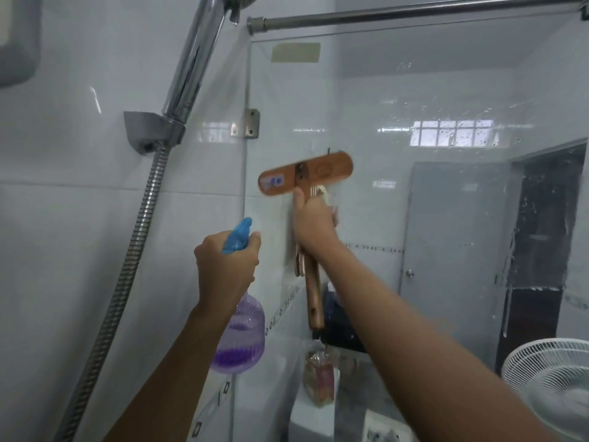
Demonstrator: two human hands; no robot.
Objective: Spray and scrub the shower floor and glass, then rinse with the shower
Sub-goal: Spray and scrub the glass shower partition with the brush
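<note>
Both arms reach forward from the bottom edge. At far left a ribbed hose [127, 266] climbs the tiled wall to a holder [149, 129] carrying the chrome shower [194, 59]. The left hand [226, 266] curls round the blue trigger [237, 236] of a clear violet bottle [240, 339], which holds purple liquid only in its bottom part. Beside it the right hand [314, 221] grips the handle of a wooden brush [322, 172], its head against the wet glass [446, 218], handle pointing down. Low behind the glass hangs a plastic bag [318, 378], contents unclear. A white fan [554, 378] stands far right.
</note>
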